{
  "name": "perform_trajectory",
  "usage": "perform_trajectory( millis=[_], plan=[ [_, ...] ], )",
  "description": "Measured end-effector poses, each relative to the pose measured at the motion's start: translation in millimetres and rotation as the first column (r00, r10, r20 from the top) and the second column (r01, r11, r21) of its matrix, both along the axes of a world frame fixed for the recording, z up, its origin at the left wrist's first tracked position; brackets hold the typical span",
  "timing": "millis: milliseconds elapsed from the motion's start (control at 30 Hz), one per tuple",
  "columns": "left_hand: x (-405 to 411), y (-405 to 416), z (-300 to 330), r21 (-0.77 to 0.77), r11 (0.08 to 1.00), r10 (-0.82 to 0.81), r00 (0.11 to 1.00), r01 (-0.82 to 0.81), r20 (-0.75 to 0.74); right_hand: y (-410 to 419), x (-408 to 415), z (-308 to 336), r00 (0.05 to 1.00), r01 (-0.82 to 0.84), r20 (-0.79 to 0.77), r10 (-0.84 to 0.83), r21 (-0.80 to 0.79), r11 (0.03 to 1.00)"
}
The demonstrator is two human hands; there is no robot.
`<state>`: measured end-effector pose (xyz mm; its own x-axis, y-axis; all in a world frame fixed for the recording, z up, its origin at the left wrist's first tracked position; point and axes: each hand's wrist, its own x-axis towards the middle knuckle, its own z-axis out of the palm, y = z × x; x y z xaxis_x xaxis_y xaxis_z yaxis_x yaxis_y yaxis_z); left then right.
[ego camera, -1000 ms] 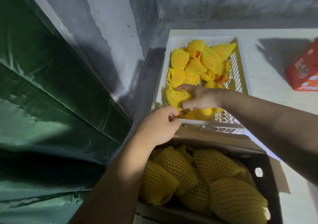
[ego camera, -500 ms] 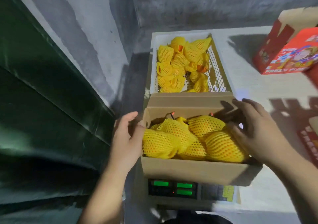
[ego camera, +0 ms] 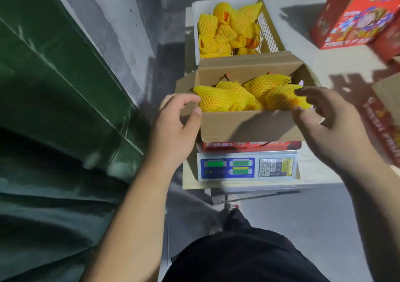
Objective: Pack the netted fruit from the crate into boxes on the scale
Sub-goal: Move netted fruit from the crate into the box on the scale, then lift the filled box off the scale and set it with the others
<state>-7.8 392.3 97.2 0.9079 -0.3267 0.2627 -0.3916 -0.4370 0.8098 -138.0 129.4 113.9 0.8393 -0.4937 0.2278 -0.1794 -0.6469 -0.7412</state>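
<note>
A brown cardboard box (ego camera: 249, 127) stands on a digital scale (ego camera: 246, 169) and holds several fruits in yellow foam net (ego camera: 218, 98). Behind it, a white slatted crate (ego camera: 269, 29) holds more netted fruit (ego camera: 225, 32). My left hand (ego camera: 173, 130) grips the box's left end: the thumb lies on the front corner and the fingers curl over the side flap. My right hand (ego camera: 324, 125) is at the box's right end with its fingers spread. Its fingertips are over the rightmost fruit and its thumb is by the front rim. That hand is blurred.
Red printed fruit boxes (ego camera: 355, 15) stand at the back right, and another red box (ego camera: 385, 121) is at the right edge. A green tarp (ego camera: 54, 86) fills the left side. A grey wall lies behind the crate. My dark trousers are below the scale.
My right hand left the crate and came back to the box's right end. My left hand moved from the box's far rim to its left corner. The camera view pulled back and the scale came into sight.
</note>
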Motion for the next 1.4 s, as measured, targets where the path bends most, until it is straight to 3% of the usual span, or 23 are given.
perform_trajectory(
  millis=[467, 1000, 1100, 1167, 1267, 1400],
  plan=[
    [-22, 24, -2, -0.02, 1.0, -0.02, 0.992, 0.018, -0.127, 22, -29, 1, 0.985, -0.044, -0.172, 0.029, -0.083, 0.996],
    [-3, 28, -12, -0.033, 0.999, -0.007, 0.987, 0.001, -0.161, 13, -12, -8, 0.984, -0.036, -0.175, 0.019, -0.093, 0.995],
    [6, 17, -14, -0.039, 0.999, 0.022, 0.991, -0.027, -0.131, 6, 0, -5, 0.989, 0.0, -0.144, -0.022, -0.152, 0.988],
    [16, 1, -16, -0.067, 0.993, 0.091, 0.987, -0.1, -0.13, -6, 14, -2, 0.983, 0.083, -0.134, -0.128, -0.305, 0.949],
    [35, -25, -12, -0.034, 0.984, 0.149, 0.921, -0.172, -0.36, -27, 44, 5, 0.946, 0.138, -0.216, -0.242, -0.404, 0.904],
    [53, -57, -11, 0.08, 0.997, 0.052, 0.811, -0.007, -0.583, -64, 80, 16, 0.818, 0.229, -0.449, -0.359, -0.319, 0.92]
  ],
)
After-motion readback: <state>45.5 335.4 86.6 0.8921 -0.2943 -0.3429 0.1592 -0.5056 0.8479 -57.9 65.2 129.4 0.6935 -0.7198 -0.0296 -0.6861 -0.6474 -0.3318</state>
